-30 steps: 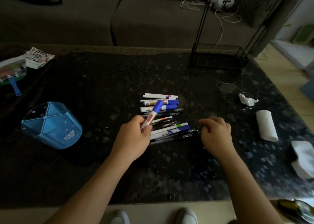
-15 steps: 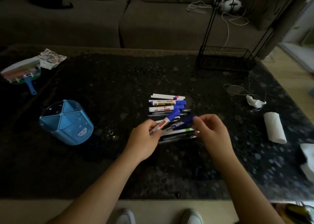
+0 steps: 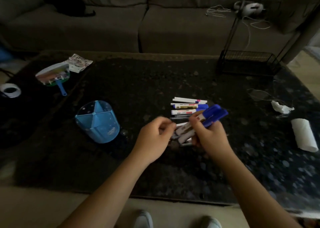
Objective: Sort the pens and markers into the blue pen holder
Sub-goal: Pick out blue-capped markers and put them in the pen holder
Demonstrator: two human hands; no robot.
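Right hand [image 3: 210,137]: gripping a bundle of blue-capped markers [image 3: 206,119], caps pointing up and away toward the right, white barrels sticking out below the fist toward the left; bundle blurred, count not readable.

Left hand [image 3: 154,138]: hovering just left of the bundle, fingers curled loosely, thumb and forefinger nearly meeting at the barrel ends; holding anything or not, impossible to tell through the blur.

Remaining pens and markers [image 3: 188,105]: lying in a rough row on the dark speckled table [image 3: 138,82], just beyond both hands; white barrels, some with blue caps, one with a pink band; thinner dark pens partly hidden under the hands.

Blue pen holder [image 3: 97,122]: sitting on the table well to the left of the hands, tipped so its divided top is facing the camera, compartments showing no pens.

Also lying on the table: small hand fan with blue handle [image 3: 55,76] and printed paper [image 3: 78,64] at far left; roll of tape [image 3: 9,90] at the left edge; black wire rack [image 3: 247,63] at far right corner; crumpled tissue [image 3: 281,107] and rolled white paper [image 3: 303,135] on the right.

Sofa [image 3: 138,20] standing behind the table.
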